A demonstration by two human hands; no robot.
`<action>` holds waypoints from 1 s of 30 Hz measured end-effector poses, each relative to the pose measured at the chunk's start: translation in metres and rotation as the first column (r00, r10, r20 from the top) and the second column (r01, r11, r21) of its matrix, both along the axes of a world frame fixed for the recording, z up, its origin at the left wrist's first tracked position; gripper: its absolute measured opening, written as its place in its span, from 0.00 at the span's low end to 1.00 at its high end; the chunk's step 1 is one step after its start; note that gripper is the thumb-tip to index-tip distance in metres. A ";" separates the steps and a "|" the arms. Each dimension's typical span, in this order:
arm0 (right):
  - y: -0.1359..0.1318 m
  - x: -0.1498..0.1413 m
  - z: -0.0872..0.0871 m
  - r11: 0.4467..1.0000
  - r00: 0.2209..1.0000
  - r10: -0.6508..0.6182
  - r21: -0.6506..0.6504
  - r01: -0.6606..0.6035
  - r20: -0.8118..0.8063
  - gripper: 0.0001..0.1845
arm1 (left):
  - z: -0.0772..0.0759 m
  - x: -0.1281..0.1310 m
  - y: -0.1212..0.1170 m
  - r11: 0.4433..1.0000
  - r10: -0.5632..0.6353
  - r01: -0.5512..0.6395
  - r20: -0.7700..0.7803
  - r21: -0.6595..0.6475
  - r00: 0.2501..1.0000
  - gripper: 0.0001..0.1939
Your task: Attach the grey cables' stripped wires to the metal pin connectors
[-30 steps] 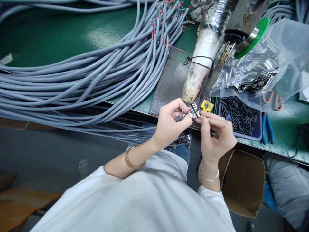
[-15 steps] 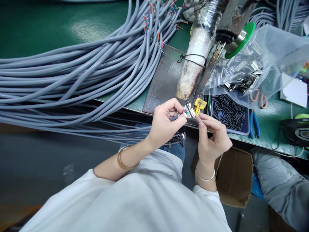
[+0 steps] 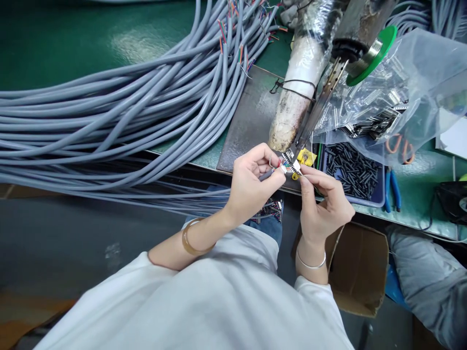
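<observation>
My left hand (image 3: 251, 180) pinches the end of a grey cable (image 3: 267, 175), whose thin coloured wires (image 3: 284, 165) fan out at a multi-pin connector (image 3: 290, 156). Just to the right, the thumb and fingers of my right hand (image 3: 323, 204) are closed on a thin solder wire (image 3: 338, 242), which trails down past the wrist. Its front end meets the connector area. Directly above the connector is the tip of a fixed soldering iron (image 3: 310, 124). A yellow piece (image 3: 307, 156), perhaps a sponge, lies behind the connector, partly hidden.
Grey cables (image 3: 146, 107) with stripped ends cover the left of the bench. A wrapped tube (image 3: 297, 82) and a green solder spool (image 3: 375, 58) stand above. Rightward are a bin of black sleeves (image 3: 352, 170), a plastic bag (image 3: 423, 73), blue-handled pliers (image 3: 392, 189) and a cardboard box (image 3: 359, 267).
The connector has shifted slightly up towards the iron tip, and it now covers more of the yellow piece. Both hands keep their grips. The whole view has shifted a little.
</observation>
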State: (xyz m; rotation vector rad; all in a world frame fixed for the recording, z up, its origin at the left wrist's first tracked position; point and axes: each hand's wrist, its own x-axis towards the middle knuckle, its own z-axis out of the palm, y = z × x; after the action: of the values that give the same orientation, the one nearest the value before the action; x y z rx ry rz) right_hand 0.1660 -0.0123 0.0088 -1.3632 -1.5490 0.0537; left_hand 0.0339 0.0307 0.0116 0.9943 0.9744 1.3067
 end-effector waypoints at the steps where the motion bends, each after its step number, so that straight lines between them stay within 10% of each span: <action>1: 0.001 0.000 0.002 1.000 1.000 -0.001 0.004 0.001 0.014 0.07 | 0.000 0.000 0.000 1.000 -0.003 0.003 0.006 0.000 1.000 0.09; 7: 0.003 -0.004 0.006 0.999 0.999 -0.002 0.045 0.000 0.049 0.07 | 0.000 -0.001 0.001 1.000 -0.016 0.016 0.007 0.005 1.000 0.09; 16: -0.010 0.010 0.005 0.977 0.950 -0.030 0.193 0.094 -0.310 0.12 | 0.001 -0.004 0.002 0.999 -0.040 0.040 -0.034 0.000 0.999 0.08; 20: -0.014 0.010 0.002 0.997 0.986 -0.074 -0.011 0.073 -0.152 0.11 | -0.002 -0.003 -0.001 0.999 -0.043 0.043 -0.022 -0.009 0.999 0.07; 30: -0.003 -0.001 -0.003 0.998 0.998 0.062 0.003 -0.062 0.027 0.08 | 0.000 0.001 -0.002 1.000 -0.001 0.001 0.004 0.016 1.000 0.08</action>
State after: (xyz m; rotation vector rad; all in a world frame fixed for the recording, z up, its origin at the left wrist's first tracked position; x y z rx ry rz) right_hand 0.1647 -0.0152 0.0057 -1.3175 -1.6131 0.0709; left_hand 0.0347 0.0285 0.0120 1.0041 0.9616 1.3169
